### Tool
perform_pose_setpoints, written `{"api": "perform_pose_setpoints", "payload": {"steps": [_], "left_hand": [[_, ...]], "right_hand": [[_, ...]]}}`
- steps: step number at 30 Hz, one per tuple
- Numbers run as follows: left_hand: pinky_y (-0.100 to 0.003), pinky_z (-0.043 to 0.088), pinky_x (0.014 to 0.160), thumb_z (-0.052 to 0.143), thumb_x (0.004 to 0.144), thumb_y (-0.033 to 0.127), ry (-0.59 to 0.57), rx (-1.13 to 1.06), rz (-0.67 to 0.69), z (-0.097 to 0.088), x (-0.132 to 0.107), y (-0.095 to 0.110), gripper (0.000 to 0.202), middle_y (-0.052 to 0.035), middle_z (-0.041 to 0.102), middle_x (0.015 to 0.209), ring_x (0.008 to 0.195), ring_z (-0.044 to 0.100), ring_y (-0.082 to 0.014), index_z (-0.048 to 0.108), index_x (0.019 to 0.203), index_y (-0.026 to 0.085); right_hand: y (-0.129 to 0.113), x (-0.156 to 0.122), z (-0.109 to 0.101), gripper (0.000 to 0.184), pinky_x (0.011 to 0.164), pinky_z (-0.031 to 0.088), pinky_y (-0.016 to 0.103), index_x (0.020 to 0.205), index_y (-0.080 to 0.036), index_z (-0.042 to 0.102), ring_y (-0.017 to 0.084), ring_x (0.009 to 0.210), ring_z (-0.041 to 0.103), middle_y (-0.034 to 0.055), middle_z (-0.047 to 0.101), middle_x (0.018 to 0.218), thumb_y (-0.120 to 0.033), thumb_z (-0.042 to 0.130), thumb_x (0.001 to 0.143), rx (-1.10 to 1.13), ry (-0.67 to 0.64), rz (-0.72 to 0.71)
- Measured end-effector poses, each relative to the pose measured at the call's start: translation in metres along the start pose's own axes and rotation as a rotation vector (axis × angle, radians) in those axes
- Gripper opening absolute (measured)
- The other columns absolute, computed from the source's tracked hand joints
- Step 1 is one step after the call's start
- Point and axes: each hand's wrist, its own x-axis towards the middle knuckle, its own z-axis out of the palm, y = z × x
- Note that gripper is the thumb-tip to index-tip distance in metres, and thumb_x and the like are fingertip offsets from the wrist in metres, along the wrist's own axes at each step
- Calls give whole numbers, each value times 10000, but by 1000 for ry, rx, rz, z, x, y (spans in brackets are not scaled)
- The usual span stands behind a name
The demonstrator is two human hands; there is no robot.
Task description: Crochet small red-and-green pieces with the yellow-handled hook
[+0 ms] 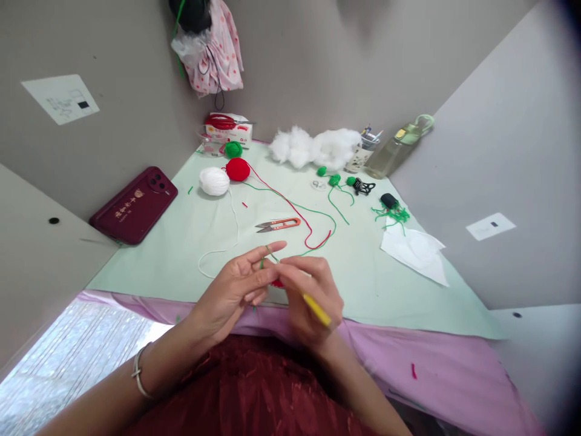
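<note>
My left hand (pixel 240 287) is held over the near edge of the pale green mat (pixel 181 254), forefinger stretched out with green yarn (pixel 318 212) looped over it, the other fingers pinching a small red crocheted piece (pixel 278 283). My right hand (pixel 308 297) is closed on a yellow crochet hook (pixel 316 309), its tip at the red piece. Red yarn (pixel 290 206) runs from the piece back to a red yarn ball (pixel 238 169).
Orange thread snips (pixel 278 225) lie just beyond my hands. Farther back sit a white yarn ball (pixel 214 181), a green yarn ball (pixel 233 149), white stuffing (pixel 318 147), small green crocheted bits (pixel 334 178), a bottle (pixel 397 151), a white tissue (pixel 415 249). A dark red phone (pixel 134 206) lies at left.
</note>
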Motion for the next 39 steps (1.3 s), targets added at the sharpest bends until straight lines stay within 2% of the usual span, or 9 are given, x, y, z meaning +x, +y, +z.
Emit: {"api": "perform_pose_setpoints", "payload": {"steps": [4, 7, 13, 19, 25, 30, 33, 36, 39], "left_hand": [[-163, 261, 474, 900, 812, 247, 9, -7, 44, -1, 1, 5, 398, 51, 540, 714, 508, 290, -11, 823, 1201, 219], [-160, 310, 500, 902, 803, 221, -4, 26, 93, 2, 0, 4, 408, 45, 580, 731, 542, 357, -30, 826, 1200, 277], [-170, 345, 525, 909, 797, 257, 64, 89, 123, 5, 0, -1, 402, 25, 628, 771, 594, 423, -55, 829, 1191, 271], [-174, 278, 481, 931, 766, 291, 89, -20, 67, 6, 3, -2, 434, 56, 529, 673, 524, 296, -39, 822, 1176, 199], [-164, 288, 494, 909, 781, 211, 101, -29, 116, 6, 5, 1, 362, 34, 584, 753, 550, 340, -33, 840, 1136, 206], [-187, 328, 543, 918, 778, 250, 110, -6, 105, 8, 3, -3, 522, 53, 546, 693, 577, 367, -61, 787, 1282, 221], [-193, 267, 504, 902, 802, 283, 62, -34, 15, 4, 4, -2, 423, 36, 545, 712, 552, 289, -48, 820, 1202, 171], [-188, 306, 534, 904, 791, 251, 82, 1, 82, 2, 4, 1, 408, 17, 594, 752, 610, 400, -66, 830, 1191, 216], [-196, 364, 582, 902, 789, 238, 74, 59, 130, 6, 1, 3, 474, 26, 631, 760, 658, 472, -88, 809, 1251, 285]], "right_hand": [[0, 14, -12, 211, 698, 569, 343, 1022, -262, 783, 176, 767, 673, 25, 749, 863, -145, 608, 1009, 383, 46, 331], [-1, 16, -12, 171, 710, 563, 340, 976, -259, 789, 172, 767, 674, 20, 753, 871, -196, 634, 1011, 495, 31, 428], [-5, 11, -2, 223, 769, 607, 334, 1070, -281, 776, 180, 876, 737, 22, 802, 974, -128, 627, 1005, 350, -19, 344], [-5, 7, -3, 340, 834, 616, 353, 1195, -248, 766, 218, 1035, 735, 108, 779, 1151, -37, 644, 959, -116, -62, -93], [-4, 16, -8, 227, 701, 592, 336, 1052, -266, 766, 170, 758, 693, 10, 739, 844, -126, 591, 1018, 242, 17, 300], [0, 8, 1, 309, 774, 613, 372, 1173, -288, 779, 220, 956, 733, 79, 777, 1076, -96, 659, 964, -45, -2, -47], [2, 10, -2, 275, 742, 596, 363, 1115, -277, 777, 199, 858, 715, 52, 774, 959, -92, 625, 980, 102, 35, 123], [0, 17, -7, 196, 699, 575, 361, 998, -264, 778, 179, 742, 674, 24, 745, 845, -180, 602, 1019, 316, 82, 338], [-4, 23, -6, 166, 748, 604, 375, 990, -261, 780, 201, 851, 723, 41, 787, 925, -204, 626, 1013, 349, 11, 346]]}}
